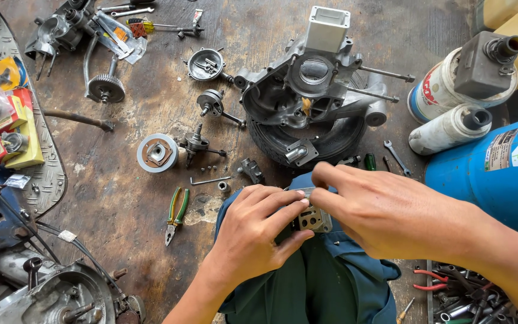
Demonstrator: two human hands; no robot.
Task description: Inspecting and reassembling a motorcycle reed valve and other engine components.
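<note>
My left hand [258, 231] and my right hand [379, 207] meet over my knee and together grip a small grey metal part [313, 221] with round holes in its face. The left thumb and fingers pinch its left side. Fingers of the right hand press on its top edge and hide most of it. Just beyond the hands an engine crankcase [307, 90] rests on a small black tyre [331, 141] on the floor.
Green-handled pliers [176, 215], an allen key [210, 180], a round flywheel part [157, 153], a crankshaft piece [198, 144] and a small spanner [397, 158] lie on the greasy floor. A blue drum [499, 171] and white cans [451, 129] stand right. A tool tray [463, 297] is lower right.
</note>
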